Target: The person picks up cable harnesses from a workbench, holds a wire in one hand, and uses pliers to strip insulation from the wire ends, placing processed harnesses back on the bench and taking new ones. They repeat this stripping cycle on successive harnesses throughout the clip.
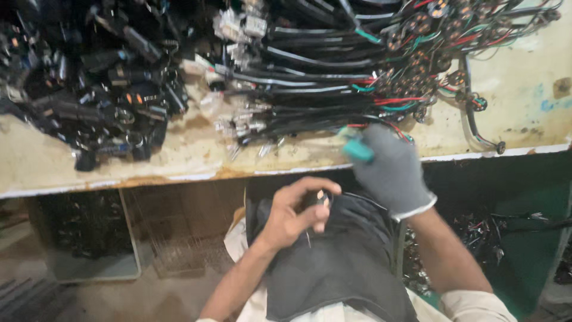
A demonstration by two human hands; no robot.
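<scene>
My bare left hand (295, 211) is over my lap, fingers closed on a small dark part (320, 198) with a pale tip and a thin wire hanging below it. My right hand (390, 170) wears a grey glove and is raised at the bench's front edge, gripping a small teal-handled tool (356, 148). Just beyond the glove lie bundles of black cables (316, 77) with red and green wires and round connector ends (417, 56). A dark cloth (333, 262) covers my lap.
The worn cream workbench (179, 158) carries a heap of black parts and connectors (101, 89) at the left and clear plug ends (241, 45) in the middle. Under the bench stands a box of dark parts (83, 232). More parts lie on the floor at the right (482, 232).
</scene>
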